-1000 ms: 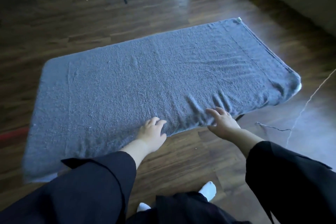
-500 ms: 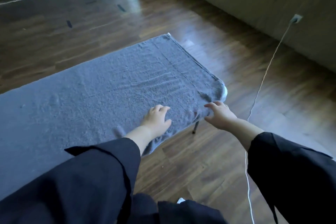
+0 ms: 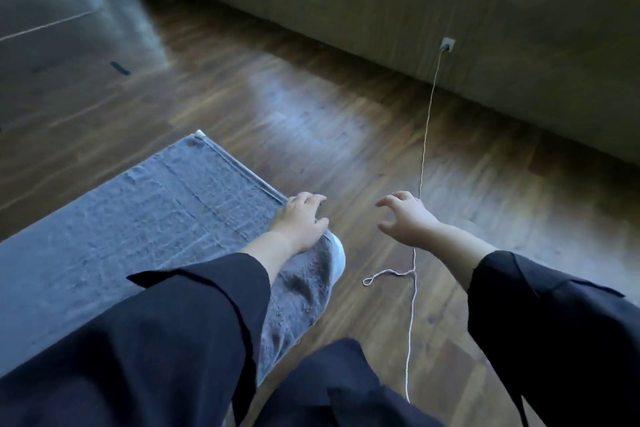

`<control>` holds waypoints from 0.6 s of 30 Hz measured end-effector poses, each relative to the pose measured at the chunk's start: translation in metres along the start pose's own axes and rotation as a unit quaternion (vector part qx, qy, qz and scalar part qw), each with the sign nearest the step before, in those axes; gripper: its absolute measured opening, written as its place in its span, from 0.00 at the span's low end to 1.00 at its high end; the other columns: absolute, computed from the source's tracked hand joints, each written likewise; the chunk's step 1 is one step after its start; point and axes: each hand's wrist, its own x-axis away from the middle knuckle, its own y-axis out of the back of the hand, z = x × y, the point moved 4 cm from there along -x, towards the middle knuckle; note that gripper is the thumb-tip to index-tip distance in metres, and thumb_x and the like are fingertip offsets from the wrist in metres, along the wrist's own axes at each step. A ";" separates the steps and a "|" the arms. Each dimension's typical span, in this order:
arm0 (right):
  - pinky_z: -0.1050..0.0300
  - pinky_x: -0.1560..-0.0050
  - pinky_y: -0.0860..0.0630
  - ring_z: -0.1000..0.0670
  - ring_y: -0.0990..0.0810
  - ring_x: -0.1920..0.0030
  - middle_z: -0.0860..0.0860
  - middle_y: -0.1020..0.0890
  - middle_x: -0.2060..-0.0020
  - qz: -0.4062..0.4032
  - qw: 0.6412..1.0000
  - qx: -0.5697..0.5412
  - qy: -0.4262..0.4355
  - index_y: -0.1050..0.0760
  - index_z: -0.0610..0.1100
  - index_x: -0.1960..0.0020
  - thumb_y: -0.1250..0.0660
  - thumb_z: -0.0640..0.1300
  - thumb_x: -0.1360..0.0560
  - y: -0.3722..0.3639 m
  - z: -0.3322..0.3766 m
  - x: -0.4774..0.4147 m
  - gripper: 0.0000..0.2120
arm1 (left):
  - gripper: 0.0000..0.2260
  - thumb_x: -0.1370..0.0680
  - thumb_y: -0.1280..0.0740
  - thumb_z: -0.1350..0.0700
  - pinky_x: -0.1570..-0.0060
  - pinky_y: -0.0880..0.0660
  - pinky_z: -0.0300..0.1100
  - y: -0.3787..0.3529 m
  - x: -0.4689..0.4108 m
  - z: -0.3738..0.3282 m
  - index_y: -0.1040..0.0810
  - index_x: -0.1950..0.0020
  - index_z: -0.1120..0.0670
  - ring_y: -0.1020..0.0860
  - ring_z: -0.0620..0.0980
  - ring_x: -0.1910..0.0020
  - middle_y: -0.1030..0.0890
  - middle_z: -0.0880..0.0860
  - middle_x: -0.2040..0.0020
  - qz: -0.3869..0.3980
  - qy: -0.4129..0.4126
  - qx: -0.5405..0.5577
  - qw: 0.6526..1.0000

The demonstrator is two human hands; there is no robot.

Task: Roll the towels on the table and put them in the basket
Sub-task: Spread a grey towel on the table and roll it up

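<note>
A grey-blue towel (image 3: 145, 218) lies spread flat over a small table and hides its top, except for a white corner (image 3: 338, 253) showing at the near right. My left hand (image 3: 299, 222) rests on the towel's right end, fingers curling over the short edge. My right hand (image 3: 405, 218) hovers in the air to the right of the table, above the floor, fingers spread and loosely bent, holding nothing. No basket is in view.
Dark wooden floor surrounds the table. A thin white cable (image 3: 420, 163) runs from a wall socket (image 3: 446, 44) down across the floor under my right hand. A wall or low panel runs along the back right.
The view has swung right. My left hand slid along the towel to its right end. My right hand left the towel's edge and now hangs in the air beside the table.
</note>
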 end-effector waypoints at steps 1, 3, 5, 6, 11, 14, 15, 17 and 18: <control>0.48 0.32 0.32 0.45 0.36 0.29 0.48 0.34 0.30 -0.001 1.000 -0.001 -0.005 0.30 0.55 0.31 0.33 0.53 0.25 0.011 -0.007 -0.015 0.23 | 0.22 0.21 0.39 0.49 0.31 0.37 0.50 0.004 -0.021 -0.004 0.35 0.26 0.50 0.37 0.56 0.29 0.33 0.53 0.28 -0.001 -0.001 0.000 1.000; 0.48 0.32 0.32 0.44 0.36 0.30 0.48 0.34 0.30 0.006 1.000 -0.003 -0.012 0.30 0.54 0.31 0.33 0.53 0.25 0.032 -0.018 -0.044 0.23 | 0.22 0.21 0.39 0.49 0.31 0.37 0.49 0.014 -0.060 -0.013 0.34 0.27 0.49 0.37 0.56 0.29 0.33 0.53 0.28 -0.004 0.000 -0.004 1.000; 0.47 0.33 0.31 0.45 0.34 0.31 0.47 0.33 0.31 0.011 1.000 -0.001 -0.017 0.30 0.55 0.32 0.33 0.53 0.25 0.052 -0.027 -0.076 0.23 | 0.22 0.21 0.39 0.48 0.33 0.36 0.48 0.023 -0.096 -0.019 0.34 0.27 0.48 0.36 0.55 0.29 0.33 0.51 0.28 -0.006 0.003 -0.014 1.000; 0.48 0.34 0.30 0.45 0.34 0.31 0.47 0.33 0.31 0.009 1.000 -0.005 -0.023 0.30 0.55 0.32 0.33 0.53 0.25 0.061 -0.030 -0.092 0.22 | 0.22 0.21 0.39 0.48 0.33 0.36 0.48 0.028 -0.113 -0.022 0.34 0.27 0.48 0.36 0.54 0.29 0.33 0.51 0.28 -0.007 0.005 -0.017 1.000; 0.48 0.36 0.28 0.45 0.33 0.32 0.48 0.33 0.32 0.010 0.999 -0.029 -0.020 0.30 0.55 0.32 0.34 0.52 0.25 0.087 -0.023 -0.160 0.22 | 0.21 0.21 0.38 0.47 0.33 0.36 0.48 0.047 -0.169 -0.022 0.33 0.28 0.47 0.35 0.54 0.30 0.32 0.50 0.29 -0.015 0.026 0.001 1.000; 0.49 0.38 0.27 0.45 0.34 0.32 0.48 0.33 0.34 0.033 0.999 -0.033 0.005 0.30 0.55 0.32 0.35 0.51 0.25 0.091 -0.005 -0.205 0.21 | 0.20 0.21 0.38 0.47 0.32 0.36 0.48 0.057 -0.194 -0.008 0.32 0.29 0.47 0.35 0.54 0.30 0.32 0.50 0.29 -0.020 0.055 0.008 0.998; 0.49 0.38 0.27 0.46 0.34 0.32 0.48 0.33 0.34 0.042 0.998 -0.034 0.016 0.30 0.55 0.33 0.36 0.51 0.25 0.090 0.002 -0.222 0.21 | 0.20 0.21 0.38 0.47 0.32 0.36 0.48 0.062 -0.203 -0.002 0.32 0.29 0.47 0.35 0.54 0.30 0.32 0.50 0.29 -0.026 0.067 0.013 0.997; 0.50 0.37 0.28 0.45 0.34 0.32 0.48 0.33 0.33 0.062 0.997 -0.024 0.043 0.30 0.55 0.33 0.36 0.50 0.25 0.087 0.022 -0.258 0.21 | 0.20 0.21 0.38 0.47 0.34 0.36 0.48 0.074 -0.219 0.016 0.32 0.29 0.47 0.35 0.54 0.31 0.32 0.50 0.29 -0.045 0.101 0.024 0.994; 0.50 0.37 0.28 0.45 0.34 0.32 0.48 0.33 0.33 0.074 0.995 -0.014 0.061 0.30 0.55 0.32 0.36 0.50 0.25 0.086 0.034 -0.277 0.21 | 0.20 0.21 0.38 0.47 0.34 0.36 0.48 0.080 -0.227 0.026 0.31 0.29 0.47 0.35 0.54 0.31 0.32 0.50 0.29 -0.054 0.123 0.028 0.991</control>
